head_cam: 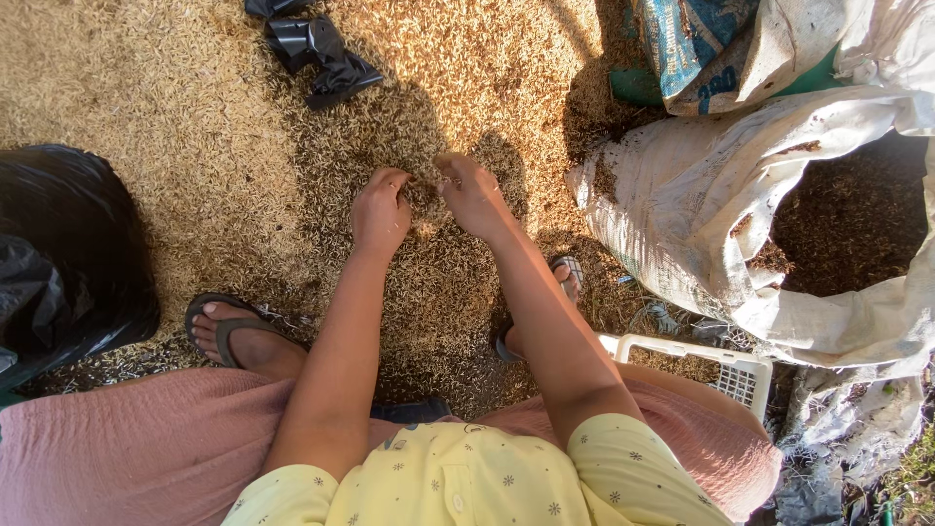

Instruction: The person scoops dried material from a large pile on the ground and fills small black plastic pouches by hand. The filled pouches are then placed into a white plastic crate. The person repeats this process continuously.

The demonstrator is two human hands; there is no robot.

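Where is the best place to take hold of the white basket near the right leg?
Probably the white basket's top rim, coming from above on its near edge: only that rim and a slotted wall show; the white sack crowds its far side.

Warm low sunlight, long shadows on the grain [195,127], sharp focus.

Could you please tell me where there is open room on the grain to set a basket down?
Open grain lies upper left, between the black bag and black plastic scrap. Crowded on the right: white sack, white basket.
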